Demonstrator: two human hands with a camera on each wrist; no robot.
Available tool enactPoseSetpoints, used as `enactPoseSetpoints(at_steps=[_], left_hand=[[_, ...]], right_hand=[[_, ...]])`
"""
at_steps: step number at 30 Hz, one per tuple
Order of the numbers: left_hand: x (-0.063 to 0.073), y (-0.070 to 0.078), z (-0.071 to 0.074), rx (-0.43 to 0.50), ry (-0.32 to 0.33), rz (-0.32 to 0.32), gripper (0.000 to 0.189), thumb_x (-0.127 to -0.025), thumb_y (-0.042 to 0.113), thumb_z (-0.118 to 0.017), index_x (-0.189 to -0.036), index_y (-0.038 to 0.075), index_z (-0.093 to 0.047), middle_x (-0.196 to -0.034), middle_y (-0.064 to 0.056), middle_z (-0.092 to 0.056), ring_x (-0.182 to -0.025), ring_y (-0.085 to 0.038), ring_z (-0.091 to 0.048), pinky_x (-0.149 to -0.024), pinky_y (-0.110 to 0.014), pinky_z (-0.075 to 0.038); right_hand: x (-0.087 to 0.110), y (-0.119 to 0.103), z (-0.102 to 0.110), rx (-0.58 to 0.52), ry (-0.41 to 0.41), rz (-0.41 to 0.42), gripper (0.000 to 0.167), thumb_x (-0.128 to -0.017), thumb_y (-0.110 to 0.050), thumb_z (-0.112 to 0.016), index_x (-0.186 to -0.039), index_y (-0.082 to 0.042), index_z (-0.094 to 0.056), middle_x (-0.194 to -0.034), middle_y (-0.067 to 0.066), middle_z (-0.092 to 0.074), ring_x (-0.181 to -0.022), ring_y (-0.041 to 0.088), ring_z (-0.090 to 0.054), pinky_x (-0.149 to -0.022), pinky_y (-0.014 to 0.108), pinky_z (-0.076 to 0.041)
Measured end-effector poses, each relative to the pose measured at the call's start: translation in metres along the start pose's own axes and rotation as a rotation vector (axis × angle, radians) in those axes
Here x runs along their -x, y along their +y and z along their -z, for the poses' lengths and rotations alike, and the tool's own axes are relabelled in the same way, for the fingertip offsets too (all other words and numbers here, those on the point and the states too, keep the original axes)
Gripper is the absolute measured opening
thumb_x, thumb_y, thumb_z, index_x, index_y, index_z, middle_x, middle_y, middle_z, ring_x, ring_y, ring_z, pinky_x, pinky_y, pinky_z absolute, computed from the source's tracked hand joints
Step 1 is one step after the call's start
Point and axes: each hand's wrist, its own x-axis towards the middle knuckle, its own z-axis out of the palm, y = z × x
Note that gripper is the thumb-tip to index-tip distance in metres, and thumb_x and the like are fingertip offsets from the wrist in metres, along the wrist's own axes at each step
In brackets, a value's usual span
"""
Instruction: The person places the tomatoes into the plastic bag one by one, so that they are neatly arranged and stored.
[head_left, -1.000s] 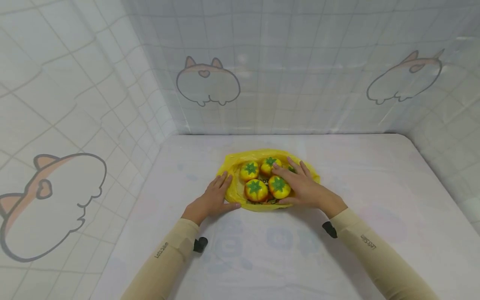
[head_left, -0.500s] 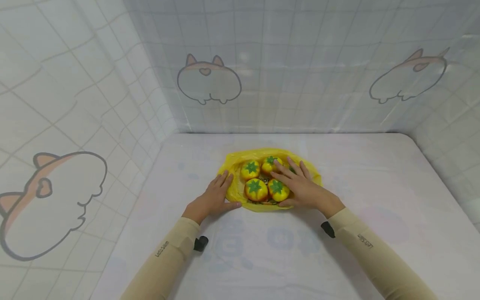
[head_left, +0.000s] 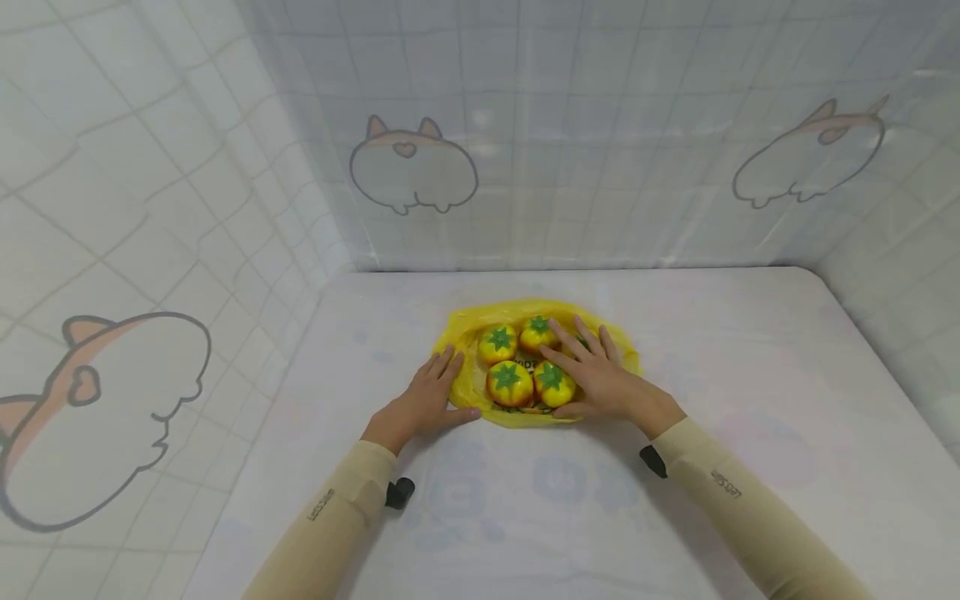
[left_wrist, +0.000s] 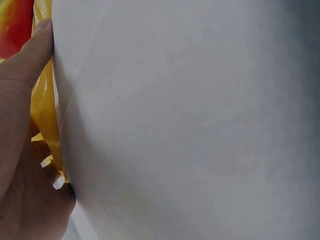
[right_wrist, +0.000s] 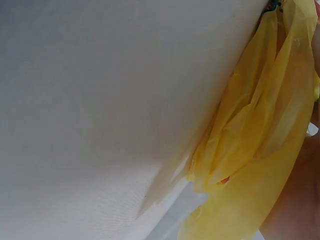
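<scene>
A yellow plastic bag (head_left: pixel 480 317) with dark print lies spread on the table, its rim raised around several toy fruits (head_left: pixel 510 383). They are yellow and red with green star-shaped tops, like tomatoes or persimmons. My left hand (head_left: pixel 422 400) rests at the bag's left edge, fingers straight and thumb apart. In the left wrist view the thumb (left_wrist: pixel 37 47) touches the yellow plastic. My right hand (head_left: pixel 603 379) lies over the bag's right side with spread fingers, against the front right fruit (head_left: pixel 553 383). Another green top is partly hidden beneath its fingers.
The white cloth-covered table (head_left: pixel 495 517) has faint prints. Behind it stands a back wall (head_left: pixel 585 167) of grid-patterned sheeting with cartoon animals, and similar sheeting (head_left: pixel 247 250) closes the left and right sides.
My right hand has shifted slightly left, and the front right fruit has moved a little left and nearer to me. The left hand stays in place.
</scene>
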Motion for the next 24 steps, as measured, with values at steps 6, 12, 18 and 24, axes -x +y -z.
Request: enactPoseSetpoints(at_steps=[6,12,18,24], left_hand=[[-0.002,-0.001,0.002,0.0,0.0,-0.006,0.111,-0.091,0.07,-0.062,-0.167,0.013,-0.004,-0.173,-0.011,0.008,-0.159,-0.038,0.001,-0.126,-0.057,-0.017],[-0.002,-0.001,0.01,-0.028,-0.018,0.007,0.11,-0.092,0.069,-0.061,-0.167,0.012,-0.004,-0.173,-0.012,0.008,-0.159,-0.039,-0.001,-0.127,-0.056,-0.017],[-0.001,-0.003,0.021,-0.051,-0.038,0.017,0.109,-0.092,0.068,-0.062,-0.166,0.01,-0.007,-0.173,-0.013,0.006,-0.159,-0.039,-0.004,-0.126,-0.055,-0.018],[0.002,-0.007,0.029,-0.049,-0.06,0.027,0.11,-0.091,0.069,-0.063,-0.167,0.012,-0.008,-0.174,-0.012,0.002,-0.158,-0.041,-0.01,-0.125,-0.057,-0.021]], right_hand=[[0.001,-0.001,0.002,-0.048,0.019,-0.005,0.108,-0.082,-0.06,-0.08,-0.165,-0.018,-0.025,-0.174,0.012,0.002,-0.156,0.046,0.012,-0.117,0.077,0.006],[0.002,-0.001,0.011,-0.051,0.041,-0.01,0.108,-0.084,-0.064,-0.075,-0.166,-0.018,-0.021,-0.173,0.014,0.001,-0.156,0.049,0.01,-0.116,0.077,0.006],[0.004,0.002,0.022,-0.053,0.045,-0.02,0.102,-0.088,-0.063,-0.072,-0.165,-0.017,-0.024,-0.173,0.013,-0.002,-0.156,0.048,0.009,-0.116,0.077,0.006],[0.004,0.006,0.033,-0.065,0.014,-0.04,0.1,-0.089,-0.063,-0.072,-0.165,-0.017,-0.026,-0.174,0.013,-0.003,-0.157,0.047,0.004,-0.115,0.079,0.002]])
